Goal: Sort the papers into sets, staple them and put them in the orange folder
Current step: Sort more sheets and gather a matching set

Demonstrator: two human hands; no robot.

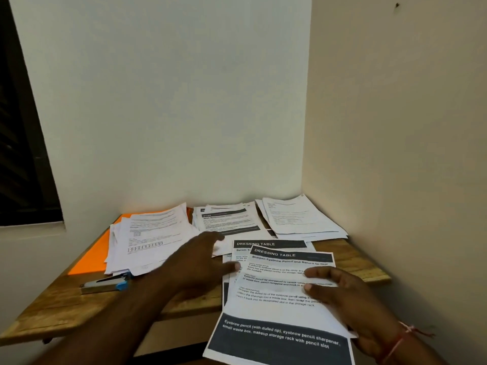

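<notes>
A printed sheet headed "DRESSING TABLE" (284, 301) lies tilted over the table's front edge, on top of another sheet with the same heading (268, 244). My right hand (350, 304) holds this top sheet at its right side, fingers curled over the paper. My left hand (203, 262) rests with spread fingers at the sheets' left edge, thumb touching them. The orange folder (95, 255) lies at the left under a loose pile of papers (150, 238). A grey stapler with a blue end (105, 284) sits in front of the folder.
Two more paper piles lie at the back: one in the middle (226, 218) and one in the right corner (300, 217). The wooden table (66, 306) fits into a corner of two walls. A dark window is at the left.
</notes>
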